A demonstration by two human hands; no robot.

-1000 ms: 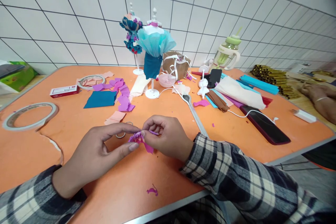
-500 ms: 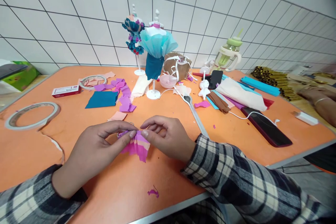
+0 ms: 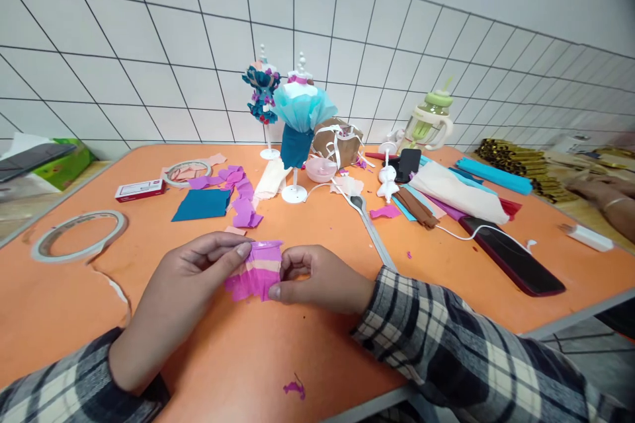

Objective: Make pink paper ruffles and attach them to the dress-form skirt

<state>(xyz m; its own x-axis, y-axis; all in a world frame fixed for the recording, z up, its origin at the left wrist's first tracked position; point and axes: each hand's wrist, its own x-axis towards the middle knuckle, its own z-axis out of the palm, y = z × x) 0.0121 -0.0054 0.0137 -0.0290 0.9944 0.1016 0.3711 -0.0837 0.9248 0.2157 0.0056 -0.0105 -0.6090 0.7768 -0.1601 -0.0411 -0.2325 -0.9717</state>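
A small piece of purple crepe paper (image 3: pixel 258 272) with a pale peach stripe is stretched between my hands, above the orange table. My left hand (image 3: pixel 198 277) pinches its upper left edge between thumb and forefinger. At its lower right edge, my right hand (image 3: pixel 312 277) grips it between thumb and curled fingers. The paper's top edge looks shiny and folded, and its lower edge is ragged. Beyond the hands stands a miniature dress form (image 3: pixel 296 132) in a light blue ruffle and dark teal skirt. A second dress form (image 3: pixel 262 92) with teal and purple ruffles stands behind it.
Rolls of tape (image 3: pixel 79 236) lie at left, near a teal paper sheet (image 3: pixel 201 205) and purple scraps (image 3: pixel 243 198). Scissors or tweezers-like metal (image 3: pixel 358 203) lie mid-table. A phone (image 3: pixel 510 254) and a green-lidded bottle (image 3: pixel 429 120) are at right. Another person's hand (image 3: pixel 608 195) rests far right.
My right hand has shifted from the paper's top edge down to its lower right side. The paper is spread flatter, showing its stripe. The camera view has tilted upward slightly.
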